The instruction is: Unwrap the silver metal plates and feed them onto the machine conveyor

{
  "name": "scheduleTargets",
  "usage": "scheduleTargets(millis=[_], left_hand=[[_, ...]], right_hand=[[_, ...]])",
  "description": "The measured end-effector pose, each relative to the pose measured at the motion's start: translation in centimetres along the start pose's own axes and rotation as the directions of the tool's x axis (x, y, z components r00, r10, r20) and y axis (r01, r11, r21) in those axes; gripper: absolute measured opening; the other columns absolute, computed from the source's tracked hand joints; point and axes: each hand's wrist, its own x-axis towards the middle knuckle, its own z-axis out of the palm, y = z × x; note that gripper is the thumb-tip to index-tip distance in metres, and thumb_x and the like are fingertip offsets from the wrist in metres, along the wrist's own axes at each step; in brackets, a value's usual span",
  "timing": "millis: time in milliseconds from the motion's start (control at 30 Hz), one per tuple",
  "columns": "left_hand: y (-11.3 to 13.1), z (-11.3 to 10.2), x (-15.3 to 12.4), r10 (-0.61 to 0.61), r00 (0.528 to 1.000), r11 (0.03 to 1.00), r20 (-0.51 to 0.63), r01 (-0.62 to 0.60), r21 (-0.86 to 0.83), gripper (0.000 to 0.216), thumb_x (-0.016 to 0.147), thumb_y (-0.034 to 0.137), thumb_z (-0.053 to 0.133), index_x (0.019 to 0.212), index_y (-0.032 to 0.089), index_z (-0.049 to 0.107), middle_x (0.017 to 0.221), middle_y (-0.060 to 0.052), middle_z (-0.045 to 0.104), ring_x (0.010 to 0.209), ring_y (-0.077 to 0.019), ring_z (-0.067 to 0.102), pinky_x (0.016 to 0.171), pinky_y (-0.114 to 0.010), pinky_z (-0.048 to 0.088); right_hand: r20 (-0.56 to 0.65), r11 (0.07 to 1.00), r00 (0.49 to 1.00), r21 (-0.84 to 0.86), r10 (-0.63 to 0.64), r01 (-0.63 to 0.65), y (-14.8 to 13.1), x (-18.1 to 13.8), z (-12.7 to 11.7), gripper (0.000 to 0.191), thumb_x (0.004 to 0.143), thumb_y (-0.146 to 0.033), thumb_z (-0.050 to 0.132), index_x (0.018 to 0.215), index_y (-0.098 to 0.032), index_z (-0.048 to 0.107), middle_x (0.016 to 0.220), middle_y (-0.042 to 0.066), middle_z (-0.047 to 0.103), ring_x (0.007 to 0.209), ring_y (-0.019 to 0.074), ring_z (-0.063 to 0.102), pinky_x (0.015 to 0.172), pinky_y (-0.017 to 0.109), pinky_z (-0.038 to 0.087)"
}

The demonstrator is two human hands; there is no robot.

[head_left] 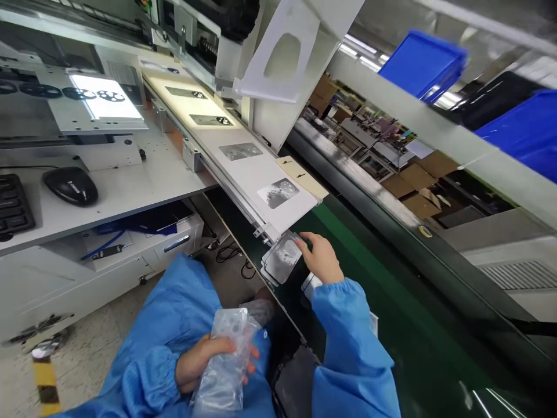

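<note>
In my left hand [198, 360], low over my lap, is a clear plastic bag [221, 383] with a flat pale piece in it; my fingers are wrapped round it. My right hand [324, 261] reaches to the end of the belt, its thumb and fingers on the upper right corner of a grey patterned phone case [284, 258]. That case lies on top of a small stack. More pale pieces sit partly hidden under my right wrist. Just above, another patterned phone case [278, 193] lies flat on the white conveyor belt [248, 177].
Further up the belt, more cases lie under a lit machine head [204, 40]. A black mouse [70, 186] and keyboard [13, 203] are on the white bench at left. A dark green conveyor [418, 331] runs along the right. Blue bins [422, 64] sit on a shelf above.
</note>
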Motion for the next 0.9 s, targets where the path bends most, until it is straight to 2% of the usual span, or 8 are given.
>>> scheduleTargets(millis=[100, 200, 333, 467, 567, 667, 767, 900], left_hand=[[0.1, 0.1, 0.4, -0.01, 0.996, 0.999, -0.089, 0.007, -0.034, 0.061, 0.059, 0.056, 0.087, 0.099, 0.012, 0.075, 0.087, -0.012, 0.079, 0.071, -0.0252, 0.073, 0.074, -0.038, 0.056], [-0.4, -0.1, 0.5, 0.022, 0.985, 0.999, -0.172, -0.026, -0.019, 0.067, 0.058, 0.066, 0.085, 0.098, 0.015, 0.07, 0.078, -0.007, 0.077, 0.067, -0.0223, 0.071, 0.072, -0.037, 0.055], [-1.6, -0.5, 0.1, 0.009, 0.995, 0.996, -0.096, 0.0, 0.09, 0.053, 0.066, 0.057, 0.083, 0.094, 0.014, 0.071, 0.074, -0.003, 0.074, 0.068, -0.0183, 0.068, 0.072, -0.032, 0.05], [-2.2, -0.4, -0.2, -0.096, 0.993, 0.983, 0.069, 0.083, 0.165, 0.041, 0.067, 0.045, 0.085, 0.084, 0.01, 0.073, 0.075, -0.007, 0.074, 0.065, -0.0214, 0.068, 0.073, -0.037, 0.05], [-2.2, -0.3, 0.0, -0.095, 0.987, 0.98, 0.131, 0.07, 0.187, 0.045, 0.069, 0.047, 0.083, 0.096, 0.012, 0.072, 0.082, -0.007, 0.074, 0.069, -0.0222, 0.069, 0.076, -0.04, 0.049], [-2.3, -0.6, 0.1, -0.083, 0.983, 0.982, 0.161, 0.053, 0.181, 0.053, 0.068, 0.05, 0.083, 0.107, 0.016, 0.07, 0.086, -0.005, 0.074, 0.07, -0.0229, 0.07, 0.075, -0.04, 0.049], [-2.4, -1.0, 0.1, -0.069, 0.972, 0.974, 0.222, 0.018, 0.225, 0.052, 0.069, 0.054, 0.083, 0.104, 0.018, 0.071, 0.083, -0.006, 0.074, 0.069, -0.0228, 0.07, 0.074, -0.04, 0.049], [-2.4, -1.1, 0.0, -0.032, 0.972, 0.973, 0.234, -0.024, 0.231, 0.051, 0.067, 0.059, 0.084, 0.098, 0.02, 0.071, 0.079, -0.005, 0.074, 0.066, -0.0215, 0.069, 0.072, -0.038, 0.049]], right_hand=[[0.237, 0.957, 0.943, 0.225, -0.234, 0.181, -3.7, -7.3, 2.7, 0.044, 0.092, -0.047, 0.062, 0.129, -0.023, 0.064, 0.123, 0.011, 0.069, 0.105, 0.0273, 0.066, 0.092, 0.042, 0.053], [0.519, 0.955, 0.825, 0.288, -0.222, 0.076, -5.5, -13.6, 5.2, 0.069, 0.085, -0.037, 0.074, 0.147, -0.022, 0.048, 0.13, 0.013, 0.066, 0.115, 0.0298, 0.065, 0.099, 0.044, 0.051], [0.511, 0.921, 0.844, 0.385, -0.164, -0.054, -4.7, -16.2, 5.7, 0.064, 0.09, -0.034, 0.07, 0.148, -0.024, 0.046, 0.136, 0.013, 0.062, 0.117, 0.0276, 0.063, 0.096, 0.041, 0.052], [0.445, 0.892, 0.882, 0.447, -0.157, -0.067, -4.0, -15.2, 4.4, 0.028, 0.097, -0.042, 0.059, 0.113, -0.021, 0.069, 0.108, 0.008, 0.073, 0.095, 0.0213, 0.067, 0.083, 0.033, 0.053], [0.487, 0.884, 0.857, 0.46, -0.17, -0.086, -4.1, -14.2, 3.4, 0.023, 0.097, -0.039, 0.06, 0.088, -0.02, 0.07, 0.082, 0.002, 0.072, 0.076, 0.0174, 0.065, 0.073, 0.029, 0.052], [0.445, 0.849, 0.872, 0.524, -0.203, -0.069, -3.9, -12.0, 1.2, 0.022, 0.095, -0.041, 0.063, 0.086, -0.022, 0.07, 0.081, 0.001, 0.072, 0.075, 0.0184, 0.067, 0.07, 0.029, 0.053], [0.136, 0.826, 0.987, 0.563, -0.085, -0.007, -2.8, -7.3, -2.4, 0.023, 0.092, -0.044, 0.065, 0.092, -0.022, 0.069, 0.082, 0.002, 0.071, 0.07, 0.0185, 0.067, 0.064, 0.029, 0.054], [-0.208, 0.794, 0.972, 0.606, 0.11, 0.04, -0.4, 2.0, -6.7, 0.029, 0.084, -0.044, 0.073, 0.095, -0.017, 0.07, 0.076, 0.003, 0.069, 0.06, 0.0143, 0.063, 0.058, 0.027, 0.056]])
